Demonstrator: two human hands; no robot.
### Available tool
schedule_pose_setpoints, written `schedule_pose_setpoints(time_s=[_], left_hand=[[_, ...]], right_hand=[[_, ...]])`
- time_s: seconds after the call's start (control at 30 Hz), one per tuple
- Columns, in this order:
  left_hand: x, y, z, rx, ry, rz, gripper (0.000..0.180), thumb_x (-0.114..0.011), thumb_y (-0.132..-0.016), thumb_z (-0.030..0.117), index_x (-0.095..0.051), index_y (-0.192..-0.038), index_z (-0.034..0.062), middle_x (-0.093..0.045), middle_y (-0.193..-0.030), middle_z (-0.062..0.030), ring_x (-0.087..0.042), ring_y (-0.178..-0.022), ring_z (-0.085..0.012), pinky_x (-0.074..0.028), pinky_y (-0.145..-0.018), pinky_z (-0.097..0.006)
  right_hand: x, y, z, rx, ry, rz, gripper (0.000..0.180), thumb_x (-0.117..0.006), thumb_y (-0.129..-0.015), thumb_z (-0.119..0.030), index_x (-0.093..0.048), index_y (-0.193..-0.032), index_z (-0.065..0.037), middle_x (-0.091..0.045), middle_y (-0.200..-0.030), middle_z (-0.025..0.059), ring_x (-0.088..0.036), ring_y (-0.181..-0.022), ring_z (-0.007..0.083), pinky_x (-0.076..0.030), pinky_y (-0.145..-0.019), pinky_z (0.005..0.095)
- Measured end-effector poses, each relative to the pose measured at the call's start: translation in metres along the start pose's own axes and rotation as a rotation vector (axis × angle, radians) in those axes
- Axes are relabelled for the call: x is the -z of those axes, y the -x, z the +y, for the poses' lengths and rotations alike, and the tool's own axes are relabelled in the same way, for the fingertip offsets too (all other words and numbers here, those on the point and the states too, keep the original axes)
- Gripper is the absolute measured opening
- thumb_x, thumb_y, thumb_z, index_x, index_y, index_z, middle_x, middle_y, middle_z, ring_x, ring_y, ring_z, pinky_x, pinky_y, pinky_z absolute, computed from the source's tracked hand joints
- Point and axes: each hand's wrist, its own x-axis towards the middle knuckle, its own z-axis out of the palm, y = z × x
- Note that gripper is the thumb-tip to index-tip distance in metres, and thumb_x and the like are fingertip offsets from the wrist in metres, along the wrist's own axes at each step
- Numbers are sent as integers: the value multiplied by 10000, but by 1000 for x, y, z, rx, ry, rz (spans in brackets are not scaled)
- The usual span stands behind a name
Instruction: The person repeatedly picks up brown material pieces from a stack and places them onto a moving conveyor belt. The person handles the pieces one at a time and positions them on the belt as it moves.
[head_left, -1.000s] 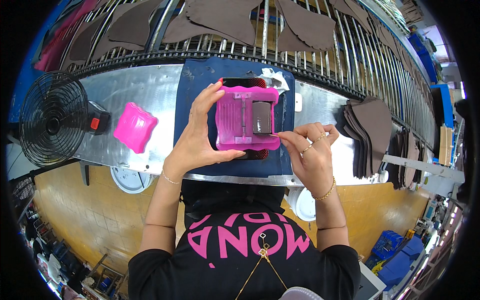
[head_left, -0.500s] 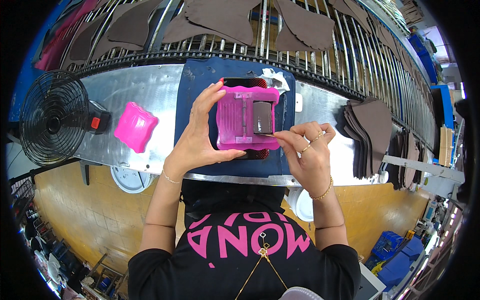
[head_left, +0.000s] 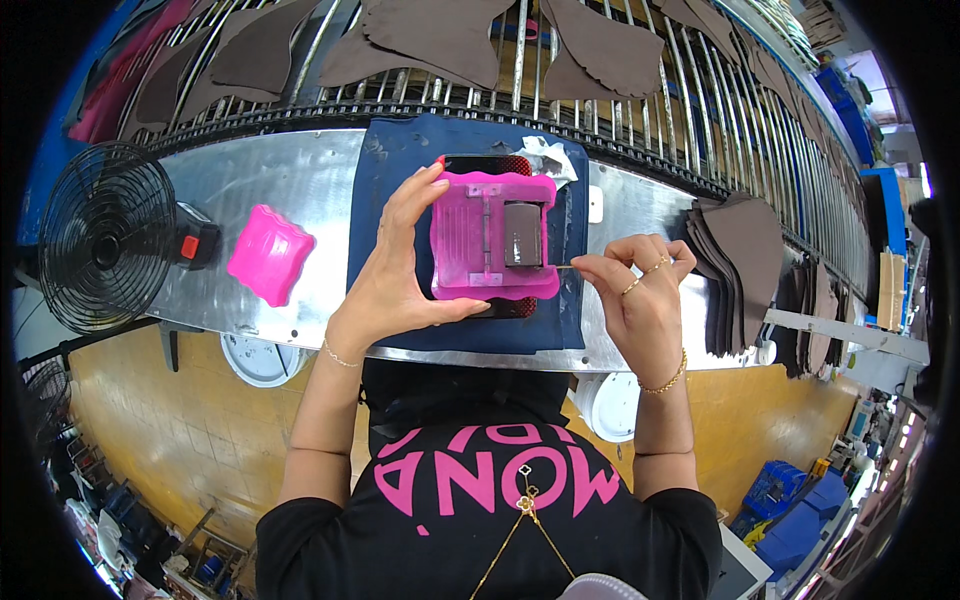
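Note:
A pink plastic tray (head_left: 460, 240) with wavy edges lies in front of me. A dark rectangular block (head_left: 524, 236) sits in its right half, left of the tray's right wall. My left hand (head_left: 400, 250) spans the tray's left side, fingers at the far edge and thumb at the near edge, gripping it. Under the tray, a black and red dotted flat object (head_left: 515, 163) sticks out at both ends. My right hand (head_left: 640, 290) pinches a thin stick (head_left: 564, 267) between thumb and fingertips. Its tip reaches the tray's right edge, near the block's lower corner.
Dark blue sheeting (head_left: 400, 150) covers part of the metal table (head_left: 335, 170). A crumpled white cloth (head_left: 548, 160) lies beyond the tray. Leftward are a pink wavy-edged piece (head_left: 270, 255) and a black fan (head_left: 108, 240). Brown cut pieces (head_left: 738, 260) hang at right; a roller rack (head_left: 515, 85) runs behind.
My right hand has moved right, drawing the stick away from the block toward the tray's edge. The block now shows more of its near face. My left hand stays on the tray.

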Motion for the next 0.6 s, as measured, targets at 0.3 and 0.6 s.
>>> schedule_pose_setpoints(time_s=[0.3, 0.6], left_hand=[[0, -1, 0, 21, 1, -6, 1096, -903, -562, 344, -284, -1441, 130, -269, -1521, -173, -255, -1411, -362, -250, -1153, -463], [-3, -1, 0, 12, 2, 3, 1096, -904, -559, 345, -285, -1440, 140, -268, -1522, -169, -259, -1409, -357, -258, -1151, -461]], right_hand=[[-10, -1, -1, -13, -58, -1, 153, -734, -731, -67, -717, -851, -161, -533, -796, -16, -531, -775, 172, -290, -826, 407], [-16, 0, 6, -34, -129, -27, 120, -742, -742, -103, -724, -851, -147, -543, -804, -5, -538, -800, 184, -284, -814, 395]])
